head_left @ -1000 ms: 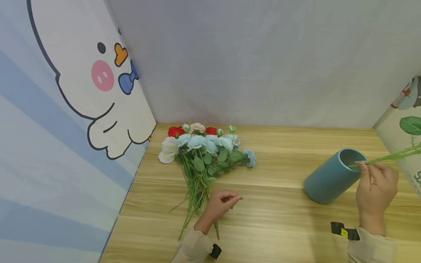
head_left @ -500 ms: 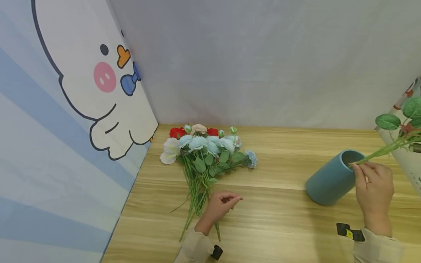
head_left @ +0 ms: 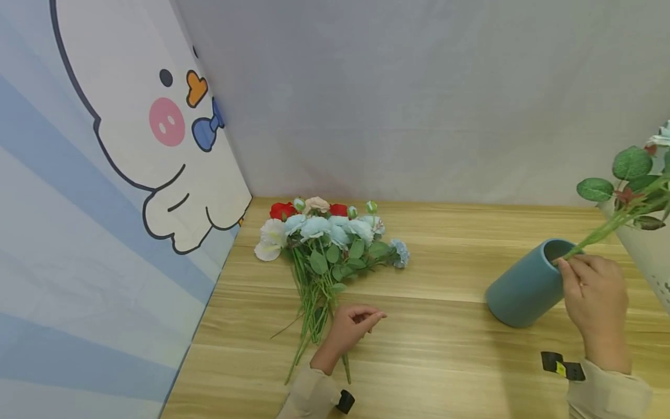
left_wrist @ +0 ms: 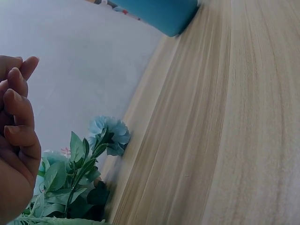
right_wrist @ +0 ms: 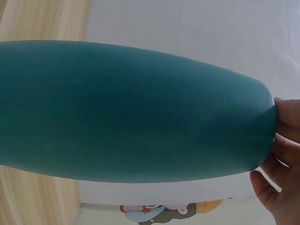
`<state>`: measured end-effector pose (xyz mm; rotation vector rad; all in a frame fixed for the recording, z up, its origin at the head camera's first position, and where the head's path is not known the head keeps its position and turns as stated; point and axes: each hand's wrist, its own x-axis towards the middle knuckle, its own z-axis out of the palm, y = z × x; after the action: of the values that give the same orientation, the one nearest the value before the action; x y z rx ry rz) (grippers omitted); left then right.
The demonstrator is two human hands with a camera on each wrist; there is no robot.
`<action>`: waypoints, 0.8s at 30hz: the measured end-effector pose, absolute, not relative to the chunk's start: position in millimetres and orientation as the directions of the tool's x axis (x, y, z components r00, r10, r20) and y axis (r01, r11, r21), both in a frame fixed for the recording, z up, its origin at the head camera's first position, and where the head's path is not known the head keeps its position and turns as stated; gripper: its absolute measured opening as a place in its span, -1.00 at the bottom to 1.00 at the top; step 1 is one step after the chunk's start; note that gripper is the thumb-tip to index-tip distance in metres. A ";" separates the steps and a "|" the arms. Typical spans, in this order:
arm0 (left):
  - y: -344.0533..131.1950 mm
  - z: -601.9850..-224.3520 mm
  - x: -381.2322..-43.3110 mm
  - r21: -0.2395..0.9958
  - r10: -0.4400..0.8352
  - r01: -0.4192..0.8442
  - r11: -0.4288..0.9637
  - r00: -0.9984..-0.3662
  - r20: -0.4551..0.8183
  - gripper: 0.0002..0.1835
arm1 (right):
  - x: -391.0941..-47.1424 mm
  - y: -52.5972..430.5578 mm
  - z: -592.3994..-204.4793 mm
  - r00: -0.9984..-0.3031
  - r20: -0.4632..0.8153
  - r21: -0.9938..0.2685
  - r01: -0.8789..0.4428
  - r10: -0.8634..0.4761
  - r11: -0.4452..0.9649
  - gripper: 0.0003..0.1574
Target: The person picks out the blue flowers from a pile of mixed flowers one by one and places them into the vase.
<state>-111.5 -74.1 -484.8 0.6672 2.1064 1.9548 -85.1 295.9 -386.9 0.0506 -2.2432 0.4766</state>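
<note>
My right hand (head_left: 597, 297) pinches a green flower stem (head_left: 602, 230) right at the mouth of a blue vase (head_left: 526, 288), the stem's lower end hidden inside. Leaves (head_left: 632, 163) and part of a pale blue bloom (head_left: 660, 137) on that stem reach the right edge of the head view. In the right wrist view the vase (right_wrist: 136, 112) fills the middle, fingers (right_wrist: 281, 150) at its rim. Loosely curled and holding nothing, my left hand (head_left: 349, 329) is beside the stems of a flower pile (head_left: 319, 262). The left wrist view shows this hand (left_wrist: 18, 136) near a light blue flower (left_wrist: 110, 133).
Red, cream, white and pale blue blooms make up the pile on the wooden table (head_left: 419, 361). A grey back wall (head_left: 408, 105) rises behind it. To the left stands a panel with a cartoon figure (head_left: 131, 128); another printed panel stands on the right.
The stem in my right hand has swung up to a steeper angle, bringing more leaves and a bloom into view. That hand has shifted slightly left; my left hand stays put.
</note>
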 end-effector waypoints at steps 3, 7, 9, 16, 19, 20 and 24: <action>-74.2 -485.7 -111.8 0.982 0.447 0.187 0.027 -0.881 0.156 -0.77 | -86.3 294.6 -386.1 -0.674 0.731 -0.312 -0.196 0.104 0.930 -0.62; -74.4 -486.9 -112.3 0.984 0.447 0.176 0.032 -0.883 0.144 -0.76 | -88.5 292.4 -387.0 -0.652 0.751 -0.313 -0.208 0.107 0.926 -0.62; -74.5 -487.4 -112.5 0.985 0.445 0.171 0.034 -0.885 0.138 -0.76 | -89.9 292.1 -388.6 -0.633 0.765 -0.315 -0.210 0.117 0.925 -0.62; -74.7 -486.6 -112.3 0.984 0.444 0.176 0.027 -0.884 0.146 -0.77 | -91.8 288.6 -390.9 -0.593 0.788 -0.346 -0.207 0.164 0.915 -0.67; -75.0 -486.5 -112.2 0.983 0.446 0.180 0.028 -0.883 0.149 -0.77 | -92.2 287.5 -391.1 -0.586 0.791 -0.355 -0.200 0.179 0.913 -0.70; -75.0 -486.5 -112.2 0.983 0.446 0.182 0.029 -0.882 0.150 -0.77 | -92.1 287.3 -391.1 -0.587 0.789 -0.360 -0.199 0.184 0.911 -0.71; -75.4 -486.7 -112.1 0.982 0.447 0.184 0.038 -0.882 0.148 -0.77 | -91.9 285.6 -391.6 -0.579 0.790 -0.378 -0.200 0.202 0.904 -0.77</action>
<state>-112.1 -75.4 -486.7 0.6540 2.1086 1.9433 -91.9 285.6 -391.6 -0.0012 -2.1205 0.5400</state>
